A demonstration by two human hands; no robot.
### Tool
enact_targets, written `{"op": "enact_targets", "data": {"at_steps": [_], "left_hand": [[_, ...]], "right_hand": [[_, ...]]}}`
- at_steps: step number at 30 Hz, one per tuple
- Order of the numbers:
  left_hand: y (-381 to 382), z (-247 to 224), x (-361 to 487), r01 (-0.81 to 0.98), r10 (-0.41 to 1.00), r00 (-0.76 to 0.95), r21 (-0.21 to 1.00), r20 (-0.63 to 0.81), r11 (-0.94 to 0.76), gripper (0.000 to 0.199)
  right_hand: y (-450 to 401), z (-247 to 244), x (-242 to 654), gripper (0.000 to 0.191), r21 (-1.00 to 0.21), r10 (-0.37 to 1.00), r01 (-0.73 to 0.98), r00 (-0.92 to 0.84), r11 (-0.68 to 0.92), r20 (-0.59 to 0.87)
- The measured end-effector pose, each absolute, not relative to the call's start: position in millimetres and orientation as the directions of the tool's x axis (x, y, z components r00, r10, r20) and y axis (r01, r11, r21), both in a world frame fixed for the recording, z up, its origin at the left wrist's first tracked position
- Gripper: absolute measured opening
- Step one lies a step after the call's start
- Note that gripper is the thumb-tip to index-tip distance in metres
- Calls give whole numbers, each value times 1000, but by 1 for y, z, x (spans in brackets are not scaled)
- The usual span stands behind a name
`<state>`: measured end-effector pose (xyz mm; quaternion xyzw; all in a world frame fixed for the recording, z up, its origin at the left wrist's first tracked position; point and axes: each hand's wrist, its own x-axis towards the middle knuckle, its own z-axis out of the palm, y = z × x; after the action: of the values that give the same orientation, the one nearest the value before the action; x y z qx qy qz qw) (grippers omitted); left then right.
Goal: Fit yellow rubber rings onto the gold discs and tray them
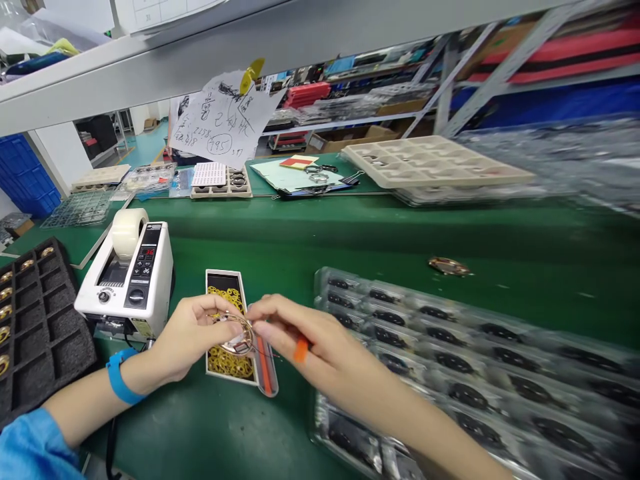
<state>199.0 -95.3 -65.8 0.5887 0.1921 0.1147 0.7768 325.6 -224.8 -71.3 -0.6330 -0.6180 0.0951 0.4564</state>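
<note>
My left hand (195,337) pinches a round, gold-rimmed part (239,335) with a pale inside and a small dark rectangle, held above a white box. My right hand (320,347) meets the part's right edge with thumb and fingertips pressed together. What those fingertips hold is too small to make out; a thin dark line shows just below them. Beneath both hands stands the white box (208,373), filled with yellow ring-shaped pieces (227,363). Beside it lies a clear, rounded case with a red-orange strip (265,373).
A white tape dispenser (133,273) stands left, next to a black foam tray (60,320) with gold rings. At right are clear blister trays (400,327) of dark oval parts. Another gold-rimmed part (450,267) lies behind them. A beige tray (430,163) and clipboard (300,177) sit farther back.
</note>
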Motion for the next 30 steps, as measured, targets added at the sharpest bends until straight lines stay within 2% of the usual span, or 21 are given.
{"op": "enact_targets", "data": {"at_steps": [3, 7, 12, 16, 18, 21, 30], "left_hand": [[-95, -68, 198, 91, 350, 916, 951, -196, 295, 32], [-94, -68, 196, 74, 377, 914, 976, -149, 206, 32], [-93, -66, 197, 30, 394, 914, 986, -94, 166, 27], [-91, -67, 198, -4, 408, 910, 982, -74, 187, 28], [-90, -68, 198, -23, 422, 904, 980, -63, 195, 30], [-90, -70, 199, -52, 457, 888, 976, -51, 210, 35], [-93, -72, 199, -34, 494, 867, 982, -64, 187, 37]], "right_hand": [[-225, -74, 324, 21, -744, 911, 641, 169, 188, 376], [-224, -77, 315, 30, -797, 930, 579, 173, 169, 323], [-219, -81, 308, 47, -910, 958, 413, 252, 24, 140], [-219, -81, 313, 36, -917, 972, 390, 235, -80, 15], [-220, -81, 316, 29, -891, 974, 446, 225, -83, 22], [-220, -82, 318, 29, -873, 967, 482, 249, -77, 52], [-214, -87, 313, 56, -942, 948, 337, 302, -4, 104]]}}
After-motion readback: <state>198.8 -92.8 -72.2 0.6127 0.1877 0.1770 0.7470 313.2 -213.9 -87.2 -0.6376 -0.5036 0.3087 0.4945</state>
